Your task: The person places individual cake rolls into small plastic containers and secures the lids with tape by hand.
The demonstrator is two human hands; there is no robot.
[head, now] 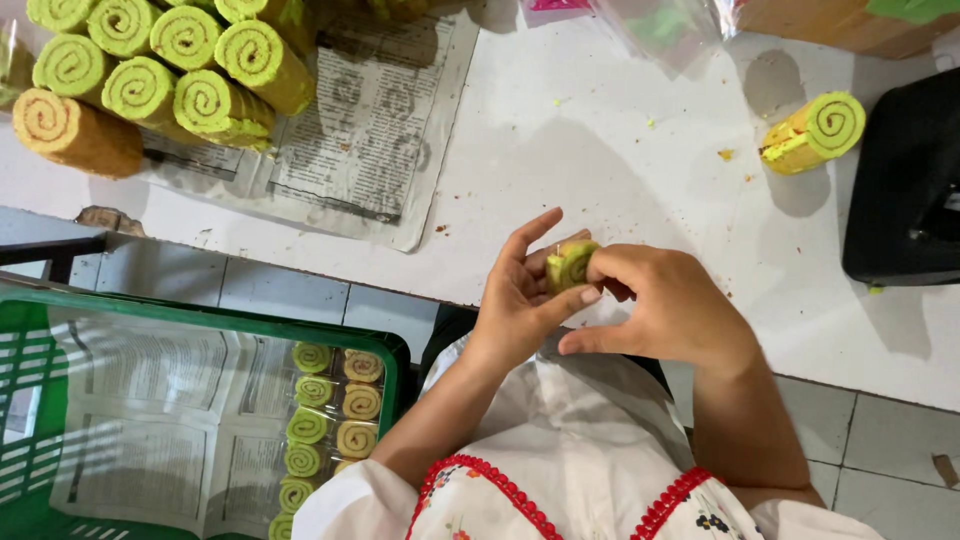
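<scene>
Nearest, at the left, sits a green plastic crate (398,352) lined with newspaper, a row of wrapped green-and-tan spiral roll-cake slices (330,425) along its right side. Above the desk's near edge, the left hand (520,300) and right hand (665,305) pinch one small green spiral cake slice (570,264), fingers closed on it from both sides. Best kept light, I'd judge, since the sponge would crush. Farther, a short roll piece (815,132) lies right; whole rolls (150,70) are stacked far left on the white desk (560,130).
</scene>
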